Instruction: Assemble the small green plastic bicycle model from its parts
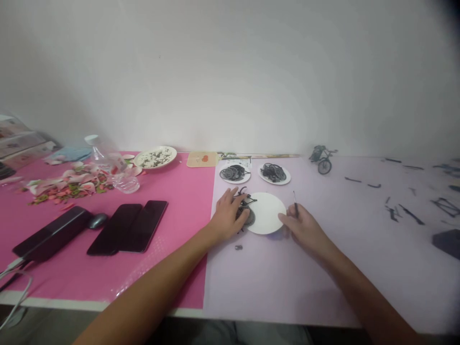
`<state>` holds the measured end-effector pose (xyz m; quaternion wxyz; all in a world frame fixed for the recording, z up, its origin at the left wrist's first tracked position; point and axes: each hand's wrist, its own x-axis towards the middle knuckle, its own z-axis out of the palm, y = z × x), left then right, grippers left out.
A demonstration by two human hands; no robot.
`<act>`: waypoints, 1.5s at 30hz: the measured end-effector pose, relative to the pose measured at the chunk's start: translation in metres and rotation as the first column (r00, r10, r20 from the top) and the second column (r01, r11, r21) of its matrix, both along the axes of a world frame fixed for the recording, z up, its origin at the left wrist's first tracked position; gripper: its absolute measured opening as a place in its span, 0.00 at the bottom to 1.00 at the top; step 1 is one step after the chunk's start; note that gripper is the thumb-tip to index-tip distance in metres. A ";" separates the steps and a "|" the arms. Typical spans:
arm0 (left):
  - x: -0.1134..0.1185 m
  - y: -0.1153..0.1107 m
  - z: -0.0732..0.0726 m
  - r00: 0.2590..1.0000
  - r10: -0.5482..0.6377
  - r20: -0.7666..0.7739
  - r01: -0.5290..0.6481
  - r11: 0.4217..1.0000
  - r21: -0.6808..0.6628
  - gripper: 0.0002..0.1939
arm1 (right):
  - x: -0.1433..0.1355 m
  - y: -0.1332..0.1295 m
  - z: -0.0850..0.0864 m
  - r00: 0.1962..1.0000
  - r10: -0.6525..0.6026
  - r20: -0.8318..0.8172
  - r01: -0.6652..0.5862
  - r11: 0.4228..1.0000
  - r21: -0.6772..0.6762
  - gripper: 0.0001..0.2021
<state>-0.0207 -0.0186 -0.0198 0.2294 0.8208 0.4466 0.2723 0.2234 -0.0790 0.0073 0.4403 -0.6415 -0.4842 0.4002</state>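
Observation:
My left hand (227,214) is closed on a small black bicycle model (248,216), whose wheel shows under the fingers at the left edge of a white plate (266,213). The plate's right rim is pinched in my right hand (300,224). A thin screwdriver (295,205) stands up between the fingers of that same hand. Behind them are two white plates, the left (235,181) and the right (287,178), both heaped with black parts. A small metal piece (238,247) lies near my left wrist.
Another bicycle model (324,166) stands by the wall, with loose black parts (411,214) at the right. On the pink side are phones (143,226), a black case (53,232), a plastic bottle (108,160), petals (81,182) and a filled plate (173,154).

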 end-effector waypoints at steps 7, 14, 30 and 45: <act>0.002 -0.001 -0.002 0.996 -0.013 -0.087 0.011 1.000 -0.024 0.31 | -0.008 -0.016 -0.004 0.999 0.024 0.033 -0.019 0.988 -0.154 0.23; 0.002 0.000 -0.005 1.000 0.010 -0.028 -0.011 1.000 -0.023 0.33 | 0.003 -0.021 -0.017 0.969 -0.038 -0.243 0.023 0.998 -0.062 0.27; 0.004 -0.012 0.011 0.982 -0.148 -0.120 0.165 0.976 0.144 0.37 | 0.076 -0.051 -0.011 0.950 -0.232 -0.211 0.224 0.973 -0.063 0.31; 0.016 -0.025 0.007 0.917 -0.344 -0.200 0.379 0.909 0.174 0.32 | 0.042 -0.043 -0.004 0.981 -0.190 -0.049 0.194 0.978 0.083 0.29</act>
